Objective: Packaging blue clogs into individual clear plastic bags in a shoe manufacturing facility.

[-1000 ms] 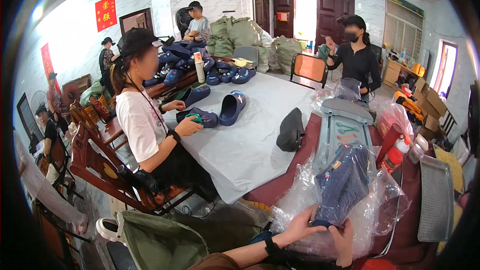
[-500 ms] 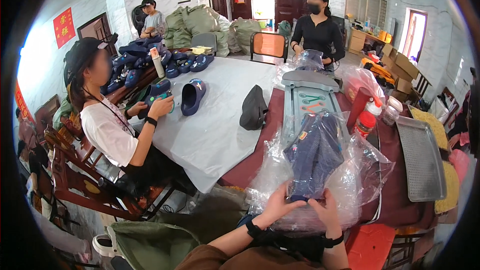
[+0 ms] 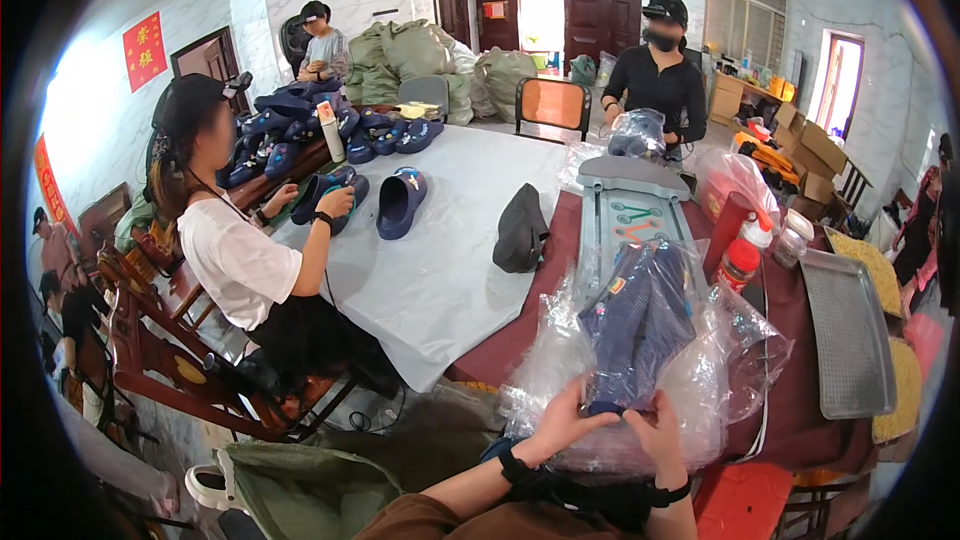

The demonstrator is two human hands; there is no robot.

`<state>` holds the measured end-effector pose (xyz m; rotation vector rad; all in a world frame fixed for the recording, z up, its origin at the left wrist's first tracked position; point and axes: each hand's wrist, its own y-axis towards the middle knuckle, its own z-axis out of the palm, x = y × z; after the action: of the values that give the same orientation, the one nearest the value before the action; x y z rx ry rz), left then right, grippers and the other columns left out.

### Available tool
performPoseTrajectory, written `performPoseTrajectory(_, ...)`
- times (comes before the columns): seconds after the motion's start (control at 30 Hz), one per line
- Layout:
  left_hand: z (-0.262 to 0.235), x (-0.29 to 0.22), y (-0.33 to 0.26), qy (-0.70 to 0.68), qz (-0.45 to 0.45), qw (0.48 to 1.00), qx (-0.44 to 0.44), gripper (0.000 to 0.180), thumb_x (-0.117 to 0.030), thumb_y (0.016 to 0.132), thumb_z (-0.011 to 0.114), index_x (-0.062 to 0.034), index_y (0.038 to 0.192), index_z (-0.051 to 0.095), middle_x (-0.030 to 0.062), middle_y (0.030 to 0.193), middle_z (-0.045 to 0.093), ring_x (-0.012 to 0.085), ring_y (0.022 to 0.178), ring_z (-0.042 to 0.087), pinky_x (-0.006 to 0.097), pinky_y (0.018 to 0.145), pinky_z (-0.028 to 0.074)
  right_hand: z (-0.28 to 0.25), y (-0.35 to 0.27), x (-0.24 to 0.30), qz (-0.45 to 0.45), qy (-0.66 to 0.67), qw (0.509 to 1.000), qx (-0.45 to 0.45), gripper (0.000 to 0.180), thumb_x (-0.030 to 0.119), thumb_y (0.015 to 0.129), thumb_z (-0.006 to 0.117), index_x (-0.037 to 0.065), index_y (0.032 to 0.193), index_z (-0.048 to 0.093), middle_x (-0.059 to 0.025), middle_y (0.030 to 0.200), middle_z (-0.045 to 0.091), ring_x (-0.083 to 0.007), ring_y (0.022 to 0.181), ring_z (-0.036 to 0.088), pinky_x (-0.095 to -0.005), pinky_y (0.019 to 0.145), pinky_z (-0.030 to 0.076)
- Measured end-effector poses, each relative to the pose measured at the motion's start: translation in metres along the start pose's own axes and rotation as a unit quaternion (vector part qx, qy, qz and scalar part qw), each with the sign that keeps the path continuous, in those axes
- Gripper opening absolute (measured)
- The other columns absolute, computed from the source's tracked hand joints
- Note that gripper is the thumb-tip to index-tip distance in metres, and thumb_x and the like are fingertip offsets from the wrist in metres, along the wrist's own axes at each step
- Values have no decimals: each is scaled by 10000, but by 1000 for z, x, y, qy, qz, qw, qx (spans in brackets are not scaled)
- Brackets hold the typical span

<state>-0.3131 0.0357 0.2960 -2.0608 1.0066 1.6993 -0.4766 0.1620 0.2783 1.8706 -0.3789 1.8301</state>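
Observation:
A pair of navy clogs [image 3: 640, 325] lies inside a clear plastic bag, toes and heels hard to tell apart through the wrinkled film. My left hand [image 3: 563, 420] grips the bag's near end from the left, its thumb pointing inward. From the right, my right hand [image 3: 658, 432] pinches the same end, with the thumbs almost meeting. Under the bagged clogs is a heap of clear plastic bags [image 3: 545, 380] spread over the table's near end. Just beyond stands a grey-blue board-like device [image 3: 635, 215] with green and orange marks.
At left a seated co-worker handles a navy clog [image 3: 335, 198]; another clog [image 3: 401, 202] stands on the white sheet [image 3: 440, 280]. A black pouch [image 3: 522, 230] lies mid-table. Right of the bags are a red-lidded jar [image 3: 738, 262] and a metal tray [image 3: 850, 330]. An open green sack [image 3: 310, 480] sits below left.
The view has shifted slightly, so the scene sits lower and further right. My hands keep their grip on the bag's near end. The seated co-worker has lowered the clog toward the table.

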Motion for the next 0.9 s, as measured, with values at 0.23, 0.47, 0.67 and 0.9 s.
performPoseTrajectory(0.23, -3, -9, 0, -16, 3, 1000, 13, 903, -484, 743, 864, 51, 1371, 497, 227, 1245, 629, 324, 1163, 618, 382, 964, 488, -4, 1, -8, -7, 9, 1000, -6, 431, 16, 837, 755, -26, 1211, 544, -73, 1102, 642, -144, 984, 613, -289, 856, 493)
performPoseTrajectory(0.47, -2, -7, 0, 4, 12, 1000, 8, 786, -347, 785, 857, 18, 1381, 496, 207, 1238, 625, 302, 1132, 630, 378, 952, 495, -1, 3, 0, 9, 1, 1000, -2, 444, -13, 839, 741, -35, 1227, 527, -85, 1115, 638, -146, 984, 618, -279, 852, 494)
performPoseTrajectory(0.67, 0, 2, 1, 0, 32, 999, -5, 894, -438, 753, 869, 19, 1407, 466, 211, 1250, 631, 327, 1157, 626, 394, 948, 502, -4, 4, -6, -4, 2, 1000, 9, 455, -21, 837, 738, -40, 1236, 521, -95, 1115, 641, -152, 995, 630, -285, 866, 505)
performPoseTrajectory(0.9, -3, 18, 1, 10, 42, 998, 35, 931, -478, 792, 829, 6, 1462, 401, 211, 1358, 558, 328, 1195, 596, 401, 953, 501, -2, 1, -4, 0, 29, 1000, -5, 423, 2, 835, 747, -43, 1192, 523, -95, 1106, 640, -146, 972, 630, -283, 836, 515)
